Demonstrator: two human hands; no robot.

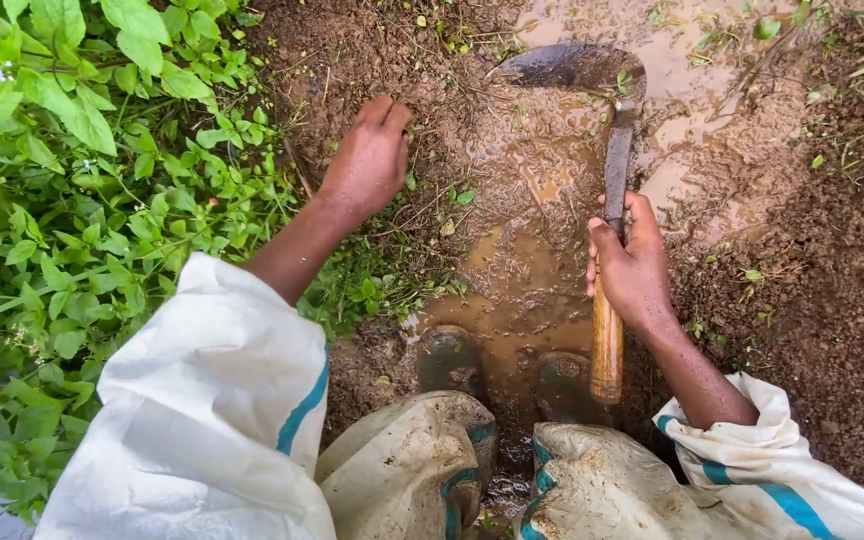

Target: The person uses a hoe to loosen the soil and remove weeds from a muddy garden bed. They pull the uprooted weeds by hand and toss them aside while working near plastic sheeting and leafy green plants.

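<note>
Partly hidden: hoe blade (577,68) under mud (527,270).

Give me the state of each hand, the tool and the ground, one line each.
left hand: open, palm down on the soil
right hand: closed around the hoe's shaft
hoe: blade muddy, resting on wet ground
puddle: brown, murky water
soil: wet, dug up
plants: green, leafy, standing

No packages, labels, signs or screens appear anywhere in this muddy garden view.
</note>
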